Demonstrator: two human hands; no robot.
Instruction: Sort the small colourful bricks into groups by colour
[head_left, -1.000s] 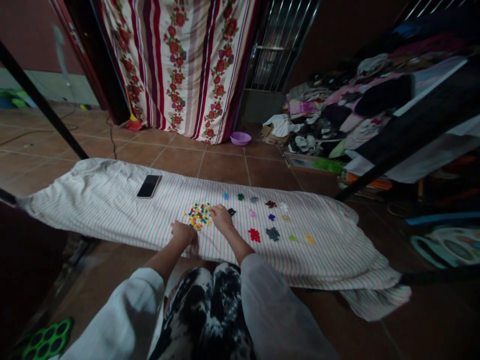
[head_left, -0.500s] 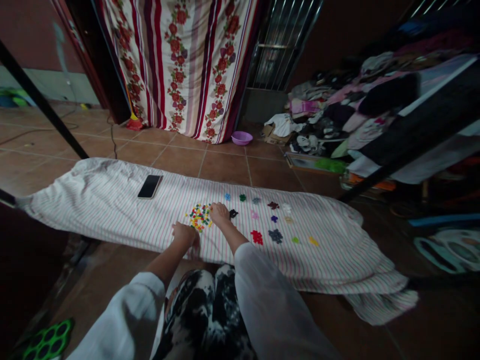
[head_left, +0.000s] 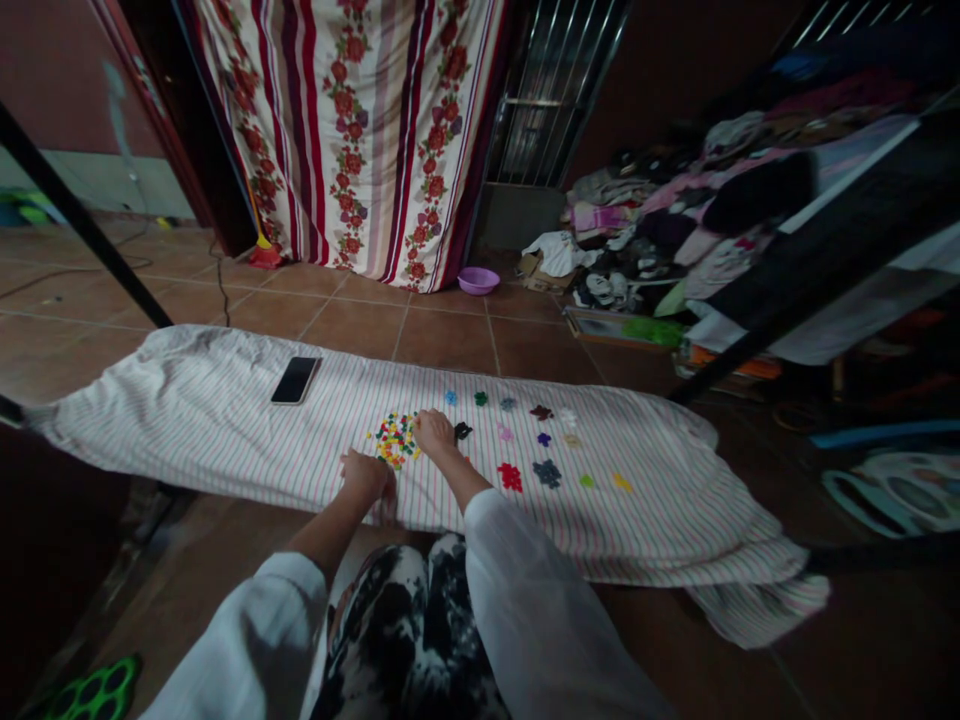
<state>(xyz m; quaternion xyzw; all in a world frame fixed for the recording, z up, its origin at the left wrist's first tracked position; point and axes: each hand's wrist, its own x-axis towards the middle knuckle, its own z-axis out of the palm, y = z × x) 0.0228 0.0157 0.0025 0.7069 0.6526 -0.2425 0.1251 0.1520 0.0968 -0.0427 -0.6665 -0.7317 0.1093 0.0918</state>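
A heap of small multicoloured pieces [head_left: 396,440], mostly yellow, red and green, lies on a long striped cloth [head_left: 187,410] spread on the tiled floor. My right hand [head_left: 433,432] rests at the heap's right side, close to a small cluster of black pieces [head_left: 463,431]. My left hand [head_left: 365,478] sits at the heap's lower edge with its fingers curled down. Neither hand clearly shows a piece. To the right, small single-colour groups lie in rows, among them red pieces [head_left: 510,477] and grey-blue pieces [head_left: 547,473]. A black smartphone [head_left: 295,380] lies on the cloth at the left.
A floral striped curtain [head_left: 352,130] hangs behind the tiled floor, with a purple plastic basin [head_left: 478,281] near it. A heap of clothes [head_left: 660,230] rises at the right. A dark diagonal pole [head_left: 75,205] crosses the upper left.
My right hand has edged left, toward the heap and slightly away from the black pieces. My left hand stays at the heap's lower edge. The whole view has shifted slightly.
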